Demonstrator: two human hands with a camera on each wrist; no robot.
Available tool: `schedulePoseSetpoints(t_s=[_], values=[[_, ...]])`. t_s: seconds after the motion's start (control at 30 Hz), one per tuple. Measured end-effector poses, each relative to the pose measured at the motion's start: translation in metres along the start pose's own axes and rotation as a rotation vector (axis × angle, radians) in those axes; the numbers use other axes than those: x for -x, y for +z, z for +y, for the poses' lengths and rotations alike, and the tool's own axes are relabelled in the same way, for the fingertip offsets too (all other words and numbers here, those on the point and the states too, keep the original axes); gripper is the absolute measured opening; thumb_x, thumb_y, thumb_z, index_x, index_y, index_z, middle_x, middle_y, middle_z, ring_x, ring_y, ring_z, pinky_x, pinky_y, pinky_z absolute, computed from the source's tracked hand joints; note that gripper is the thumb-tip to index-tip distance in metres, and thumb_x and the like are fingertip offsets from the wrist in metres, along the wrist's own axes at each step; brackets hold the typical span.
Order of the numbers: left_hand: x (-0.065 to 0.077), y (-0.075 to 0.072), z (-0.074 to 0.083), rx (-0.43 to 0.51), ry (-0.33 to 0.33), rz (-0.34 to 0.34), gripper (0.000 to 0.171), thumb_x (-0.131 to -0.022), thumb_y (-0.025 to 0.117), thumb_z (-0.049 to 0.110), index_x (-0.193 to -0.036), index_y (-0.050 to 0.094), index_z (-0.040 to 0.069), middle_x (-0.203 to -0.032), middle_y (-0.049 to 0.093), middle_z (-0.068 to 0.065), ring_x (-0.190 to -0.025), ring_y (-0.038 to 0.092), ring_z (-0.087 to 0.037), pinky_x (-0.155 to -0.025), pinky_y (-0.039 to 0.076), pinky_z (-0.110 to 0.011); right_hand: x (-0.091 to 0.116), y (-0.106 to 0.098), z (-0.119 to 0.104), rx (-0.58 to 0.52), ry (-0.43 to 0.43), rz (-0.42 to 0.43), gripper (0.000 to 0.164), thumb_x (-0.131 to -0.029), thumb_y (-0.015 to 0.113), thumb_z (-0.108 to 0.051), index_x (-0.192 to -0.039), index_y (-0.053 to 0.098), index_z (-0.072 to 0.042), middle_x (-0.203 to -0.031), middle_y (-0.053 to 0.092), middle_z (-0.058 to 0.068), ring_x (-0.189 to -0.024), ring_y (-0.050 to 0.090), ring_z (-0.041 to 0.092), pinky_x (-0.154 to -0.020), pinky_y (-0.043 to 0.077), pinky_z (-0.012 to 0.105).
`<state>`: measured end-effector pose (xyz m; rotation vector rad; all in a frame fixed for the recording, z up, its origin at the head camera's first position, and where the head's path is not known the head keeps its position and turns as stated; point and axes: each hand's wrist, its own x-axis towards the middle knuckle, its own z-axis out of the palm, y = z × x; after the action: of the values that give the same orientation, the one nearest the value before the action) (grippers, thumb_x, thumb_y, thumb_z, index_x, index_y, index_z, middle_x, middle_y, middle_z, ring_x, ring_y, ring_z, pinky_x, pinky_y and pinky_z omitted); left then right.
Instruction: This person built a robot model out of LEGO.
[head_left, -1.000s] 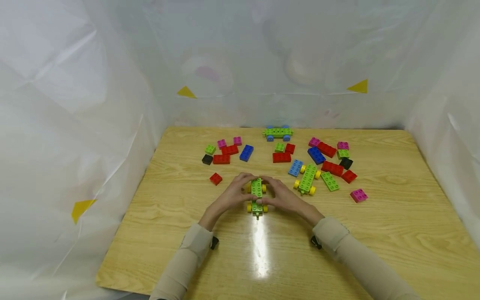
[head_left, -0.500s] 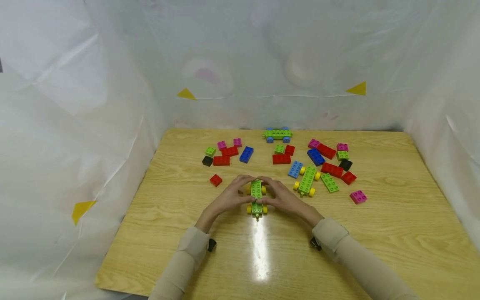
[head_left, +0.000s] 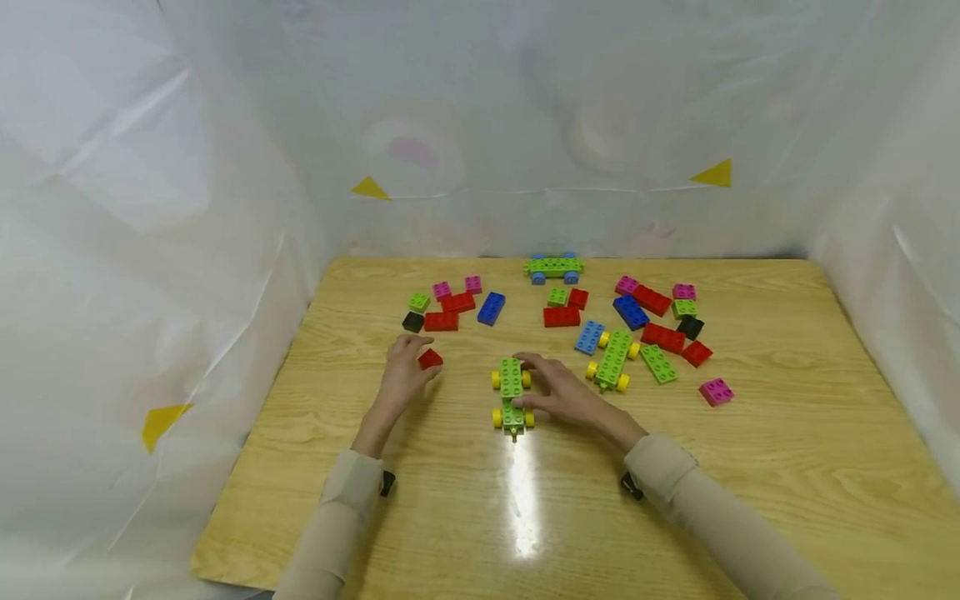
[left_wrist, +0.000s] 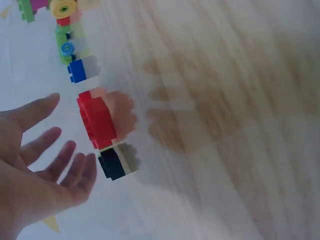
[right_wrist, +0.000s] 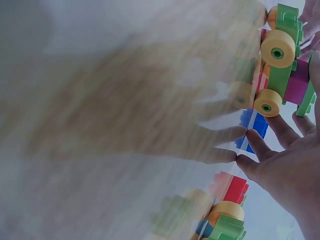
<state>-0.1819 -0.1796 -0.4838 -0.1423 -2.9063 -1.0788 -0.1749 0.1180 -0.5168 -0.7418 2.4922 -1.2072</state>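
Note:
A toy car (right_wrist: 280, 75) with a green base and yellow wheels carries a magenta brick (right_wrist: 297, 80). A green block plate (head_left: 512, 377) sits on top of that brick. My right hand (head_left: 562, 392) holds the car from its right side, thumb towards the near part and forefinger at the far end of the plate. My left hand (head_left: 403, 377) is around a small red brick (head_left: 430, 359) left of the car, thumb and fingers spread to either side of it. In the left wrist view, the left hand (left_wrist: 50, 175) has its fingers parted, nothing gripped.
A second yellow-wheeled green car base (head_left: 615, 360) stands to the right, beside a light blue brick (head_left: 589, 337) and a green plate (head_left: 658, 364). A blue-wheeled base (head_left: 553, 267) is at the back. Red bricks (head_left: 441, 322) and a black brick (head_left: 413, 322) lie back left.
My left hand has let go of the toy car and moved left to the small red brick. The right hand has stayed at the car.

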Motion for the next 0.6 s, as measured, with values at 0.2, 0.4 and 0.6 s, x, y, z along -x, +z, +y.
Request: schedulePoseSetpoints(t_s=[0.2, 0.4, 0.6], values=[[-0.005, 0.004, -0.007, -0.068, -0.145, -0.019, 0.054, -0.082, 0.078, 0.016, -0.129, 0.056, 0.000, -0.122, 0.052, -0.019, -0.112, 0.048, -0.035, -0.082, 0.049, -0.050, -0.002, 0.002, 0.000, 0.006, -0.010, -0.001, 0.078, -0.086, 0.066, -0.053, -0.149, 0.032, -0.023, -0.143, 0.047, 0.008, -0.130, 0.040, 0.032, -0.104, 0.033, 0.057], [-0.008, 0.011, -0.012, -0.122, -0.142, -0.004, 0.043, -0.083, 0.076, 0.015, -0.120, 0.061, -0.001, -0.112, 0.056, -0.019, -0.101, 0.055, -0.033, -0.079, 0.050, -0.047, -0.001, 0.002, -0.002, 0.006, -0.007, -0.005, 0.078, -0.086, 0.067, -0.050, -0.149, 0.033, -0.020, -0.143, 0.047, 0.009, -0.131, 0.039, 0.033, -0.104, 0.033, 0.057], [-0.012, 0.015, 0.003, -0.033, -0.011, 0.034, 0.040, -0.083, 0.075, 0.010, -0.119, 0.062, -0.004, -0.105, 0.057, -0.016, -0.090, 0.056, -0.028, -0.076, 0.049, -0.041, 0.000, 0.000, -0.003, 0.012, -0.008, 0.000, 0.078, -0.086, 0.066, -0.052, -0.150, 0.033, -0.021, -0.144, 0.046, 0.009, -0.131, 0.039, 0.033, -0.104, 0.033, 0.057]])
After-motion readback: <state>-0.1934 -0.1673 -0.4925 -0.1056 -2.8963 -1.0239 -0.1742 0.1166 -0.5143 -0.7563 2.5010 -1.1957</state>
